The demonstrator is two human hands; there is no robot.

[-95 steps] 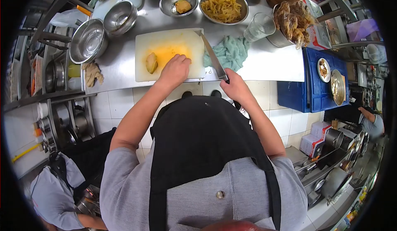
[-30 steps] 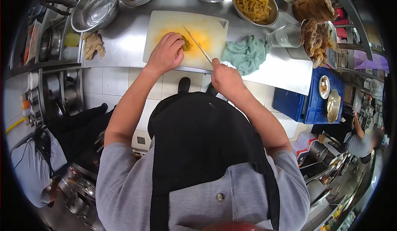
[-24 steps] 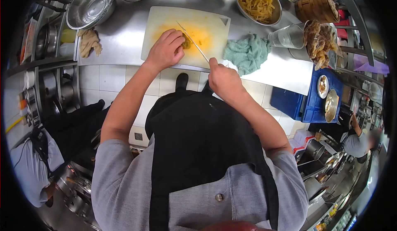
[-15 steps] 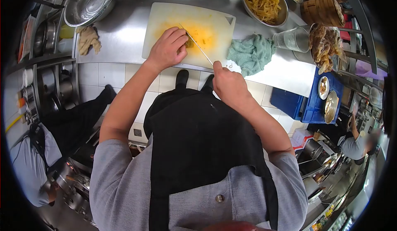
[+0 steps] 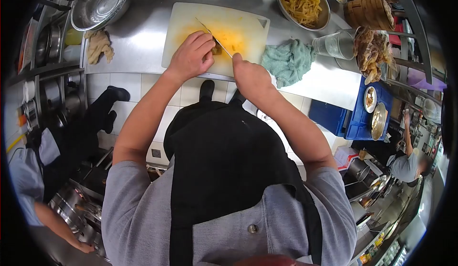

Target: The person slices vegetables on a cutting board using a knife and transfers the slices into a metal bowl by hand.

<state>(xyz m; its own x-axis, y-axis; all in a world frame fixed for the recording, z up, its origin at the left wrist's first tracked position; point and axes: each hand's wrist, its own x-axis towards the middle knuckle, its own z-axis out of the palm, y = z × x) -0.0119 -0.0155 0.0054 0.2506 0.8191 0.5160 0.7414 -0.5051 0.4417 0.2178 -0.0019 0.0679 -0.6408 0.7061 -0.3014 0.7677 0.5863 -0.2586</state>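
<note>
My right hand (image 5: 251,76) is closed round the handle of a long thin knife (image 5: 224,49). The blade slants up and to the left across the white cutting board (image 5: 183,15), close beside the fingers of my left hand (image 5: 192,55). Those fingers are bent down over a small brownish piece of food (image 5: 217,50), which pokes out at their right side and is mostly hidden under them. An orange-yellow stain with small scraps spreads over the middle of the board.
Right of the board lie a green cloth (image 5: 289,62) and a clear plastic container (image 5: 334,45). Behind stand a bowl of yellow strips (image 5: 304,5), bamboo steamers (image 5: 367,14) and a metal strainer (image 5: 102,6). A beige cloth (image 5: 98,46) lies left. Other people stand at both sides.
My right hand and the knife have moved forward and left, so the tip reaches farther up the board. My left hand stays nearly in place. The person at left has shifted, an arm now extended.
</note>
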